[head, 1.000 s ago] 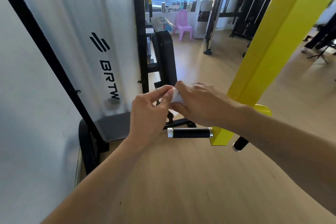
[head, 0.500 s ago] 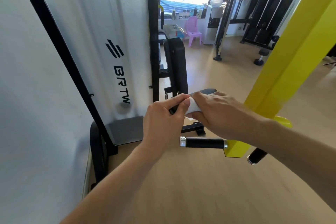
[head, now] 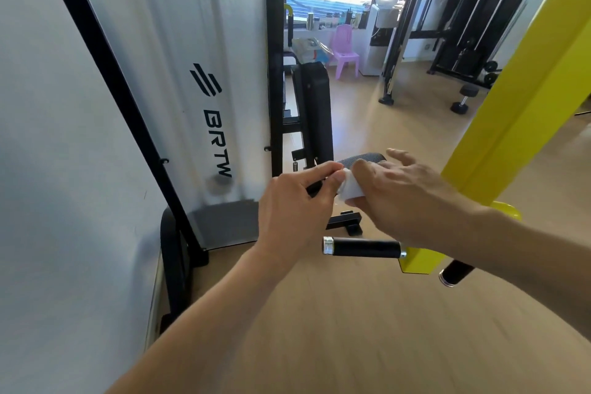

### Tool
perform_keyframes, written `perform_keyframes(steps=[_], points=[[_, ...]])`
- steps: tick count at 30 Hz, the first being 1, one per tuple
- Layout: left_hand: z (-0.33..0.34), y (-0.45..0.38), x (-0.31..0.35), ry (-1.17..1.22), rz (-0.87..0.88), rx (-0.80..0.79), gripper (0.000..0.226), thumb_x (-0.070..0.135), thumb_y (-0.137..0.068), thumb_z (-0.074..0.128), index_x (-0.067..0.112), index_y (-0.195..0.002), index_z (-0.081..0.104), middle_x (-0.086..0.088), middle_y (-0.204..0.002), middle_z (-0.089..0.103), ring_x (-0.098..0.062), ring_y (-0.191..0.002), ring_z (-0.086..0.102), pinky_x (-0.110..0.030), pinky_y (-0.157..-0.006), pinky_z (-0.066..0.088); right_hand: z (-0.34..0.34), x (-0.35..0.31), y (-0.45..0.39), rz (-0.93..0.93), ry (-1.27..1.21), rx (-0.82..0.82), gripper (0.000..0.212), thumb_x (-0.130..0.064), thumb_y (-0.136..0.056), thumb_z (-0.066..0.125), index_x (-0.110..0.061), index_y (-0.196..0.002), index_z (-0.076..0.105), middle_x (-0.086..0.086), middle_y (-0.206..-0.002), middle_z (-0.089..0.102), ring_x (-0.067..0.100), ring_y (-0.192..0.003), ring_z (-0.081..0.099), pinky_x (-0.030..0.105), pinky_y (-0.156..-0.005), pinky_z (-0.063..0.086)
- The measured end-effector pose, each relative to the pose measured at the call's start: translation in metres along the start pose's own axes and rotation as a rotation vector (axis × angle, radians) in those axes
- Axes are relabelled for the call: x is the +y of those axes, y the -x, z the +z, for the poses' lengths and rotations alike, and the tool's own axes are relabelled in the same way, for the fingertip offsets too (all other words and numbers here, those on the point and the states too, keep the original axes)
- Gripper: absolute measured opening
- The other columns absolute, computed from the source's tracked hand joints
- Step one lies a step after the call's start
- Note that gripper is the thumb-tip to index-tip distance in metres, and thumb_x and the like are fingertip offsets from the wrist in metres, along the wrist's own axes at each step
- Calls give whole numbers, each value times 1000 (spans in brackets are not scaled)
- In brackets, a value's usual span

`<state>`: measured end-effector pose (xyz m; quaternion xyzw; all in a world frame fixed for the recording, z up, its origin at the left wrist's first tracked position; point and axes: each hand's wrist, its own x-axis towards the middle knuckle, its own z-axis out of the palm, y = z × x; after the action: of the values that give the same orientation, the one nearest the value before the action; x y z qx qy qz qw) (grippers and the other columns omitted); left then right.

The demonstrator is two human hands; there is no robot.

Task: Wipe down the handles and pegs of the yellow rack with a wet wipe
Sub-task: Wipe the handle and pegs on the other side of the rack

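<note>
I see both hands raised above the black handle (head: 364,247) of the yellow rack (head: 524,112). Left hand (head: 294,201) pinches one edge of the wet wipe (head: 350,189); right hand (head: 406,198) holds the rest, outer fingers spread. Wood floor (head: 351,329) below, white BRTW panel (head: 198,89) left, purple chair (head: 344,53) far back.

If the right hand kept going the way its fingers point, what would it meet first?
Probably the left hand: the right hand points left, and both pinch the wet wipe between them. Depth is hard to judge.
</note>
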<state>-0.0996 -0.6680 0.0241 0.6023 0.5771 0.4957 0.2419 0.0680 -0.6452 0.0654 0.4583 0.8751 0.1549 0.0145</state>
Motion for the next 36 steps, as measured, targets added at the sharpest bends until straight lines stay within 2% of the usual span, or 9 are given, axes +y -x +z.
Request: perform_keyframes(steps=[5, 9, 12, 16, 19, 24, 29, 32, 36], points=[[0, -1, -5, -17, 0, 38, 19, 46, -91, 67, 42, -107, 75, 13, -87, 78, 0, -39, 47, -24, -52, 49, -7, 18, 32, 155, 409, -267, 31, -27, -103, 32, -6, -123, 43, 29, -133, 58, 39, -142, 35, 51, -122, 2], [-1, 0, -3, 11, -6, 38, 15, 44, -92, 67, 43, -104, 76, 20, -75, 69, -3, -42, 51, -34, -60, 60, -2, 13, 37, 167, 492, -238, 30, -24, -100, 37, -2, -107, 56, 33, -115, 66, 46, -132, 48, 57, -120, 7], [-1, -1, -2, 42, -10, 35, 11, 40, -92, 67, 46, -99, 75, 15, -72, 72, 0, -48, 55, -32, -59, 57, 0, 1, 16, 71, 360, -32, 31, -28, -98, 50, -2, -102, 66, 18, -92, 69, 47, -116, 61, 60, -117, 18], [-2, -3, -5, 40, -10, 44, 13, 42, -91, 67, 43, -101, 77, 22, -86, 75, -12, -82, 71, -18, -71, 54, 12, -20, -9, 25, 194, 79, 46, -36, -102, 28, -5, -114, 59, 14, -104, 67, 40, -121, 58, 55, -117, 20], [-2, -3, -8, 9, -1, 39, 14, 46, -90, 67, 47, -102, 74, 36, -79, 65, -7, -77, 70, -12, -67, 52, 12, -9, 12, 121, 251, 70, 29, -26, -100, 39, -5, -113, 53, 21, -106, 70, 41, -122, 57, 58, -118, 16], [2, -4, -9, 40, 6, 59, 17, 44, -91, 67, 42, -106, 74, 40, -83, 61, 1, -74, 60, 2, -66, 44, 12, 16, 47, 142, 506, -63, 26, -11, -100, 28, 3, -107, 49, 30, -107, 67, 46, -121, 55, 53, -122, 6], [5, 0, -7, 72, 37, 69, 14, 41, -93, 66, 54, -92, 68, 33, -72, 65, -2, -71, 57, -3, -65, 46, 13, -6, 14, 162, 192, 12, 33, -29, -97, 50, -2, -115, 54, 17, -99, 68, 39, -107, 62, 51, -120, 17], [1, 1, -8, 68, 84, 92, 14, 46, -89, 61, 59, -90, 67, 21, -77, 72, -16, -72, 68, -21, -73, 55, 11, -29, -10, 85, -89, 202, 30, -29, -90, 61, -5, -108, 57, 12, -92, 70, 33, -94, 67, 47, -115, 33], [0, 0, -10, 22, 83, 91, 10, 46, -89, 67, 55, -94, 69, 36, -70, 65, -19, -77, 69, -17, -69, 52, 10, -21, 3, 102, 41, 175, 30, -28, -93, 53, -7, -114, 54, 13, -98, 69, 35, -100, 66, 54, -115, 28]])
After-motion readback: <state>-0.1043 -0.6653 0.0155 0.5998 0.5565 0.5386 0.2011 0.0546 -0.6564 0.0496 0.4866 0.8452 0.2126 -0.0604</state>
